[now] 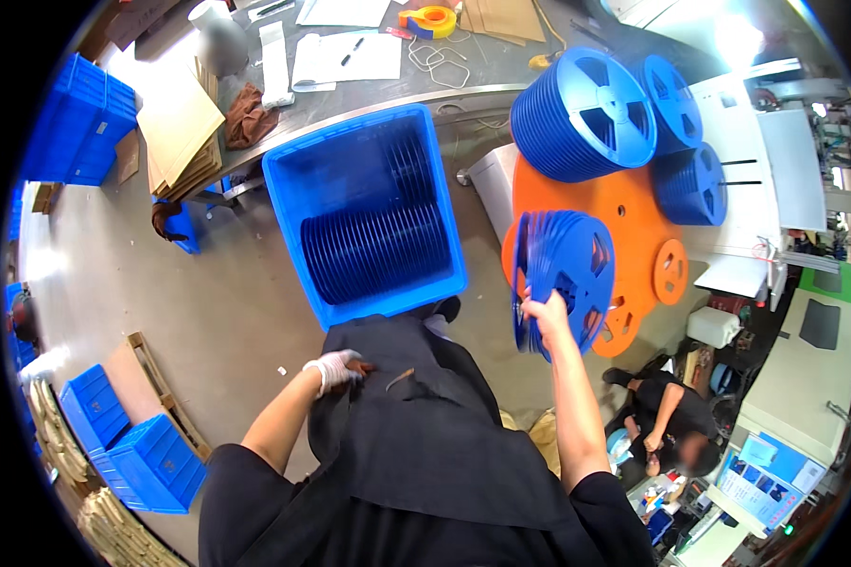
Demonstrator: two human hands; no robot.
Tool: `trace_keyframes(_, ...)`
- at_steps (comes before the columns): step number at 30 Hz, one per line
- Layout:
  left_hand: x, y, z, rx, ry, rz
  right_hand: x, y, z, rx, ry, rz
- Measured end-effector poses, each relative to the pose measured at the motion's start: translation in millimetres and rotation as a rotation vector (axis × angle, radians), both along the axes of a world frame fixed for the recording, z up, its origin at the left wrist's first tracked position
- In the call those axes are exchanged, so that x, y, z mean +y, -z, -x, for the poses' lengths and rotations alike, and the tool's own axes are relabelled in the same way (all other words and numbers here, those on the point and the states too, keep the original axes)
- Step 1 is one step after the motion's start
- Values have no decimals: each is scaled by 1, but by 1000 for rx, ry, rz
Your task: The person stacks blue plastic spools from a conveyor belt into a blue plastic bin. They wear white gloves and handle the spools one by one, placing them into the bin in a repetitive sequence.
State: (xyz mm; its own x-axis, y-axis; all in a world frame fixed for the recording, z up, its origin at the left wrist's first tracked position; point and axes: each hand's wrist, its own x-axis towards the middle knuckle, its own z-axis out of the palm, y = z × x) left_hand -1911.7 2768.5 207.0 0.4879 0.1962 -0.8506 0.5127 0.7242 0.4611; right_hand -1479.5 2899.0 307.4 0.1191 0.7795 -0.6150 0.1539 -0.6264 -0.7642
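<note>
My right hand (550, 319) is closed on a bundle of blue plastic reels (591, 269). Its fingers reach into the hub, and the reels stand on edge over the orange round table. In a white glove with bare fingertips, my left hand (335, 371) rests against my black apron, holding nothing that I can see, fingers slightly apart. In front of me is a blue crate (452, 236) with rows of dark blue reels (376, 253) packed on edge inside. Part of its floor shows at the upper left.
On the orange round table (624, 222) stand stacks of blue reels (586, 113). A grey workbench (350, 99) beyond the crate bears papers, orange tape (428, 21) and string. Blue crates (151, 463) stand at left. A person (671, 416) sits at lower right beside machines.
</note>
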Motion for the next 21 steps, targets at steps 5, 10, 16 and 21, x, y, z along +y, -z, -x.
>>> trace_keyframes(5, 36, -7, 18, -257, -917, -346, -21, -115, 25, 786, 437, -157)
trace_keyframes(10, 130, -131, 2, -228, -1091, -1167, -57, -119, 84, 1351, 255, -372)
trace_keyframes(16, 116, -236, -91, -173, -215, -1835, -76, -130, 158, 1300, 127, -262)
trace_keyframes(21, 134, -145, -43, -197, -477, -1486, -93, -132, 162, 1237, 168, -225)
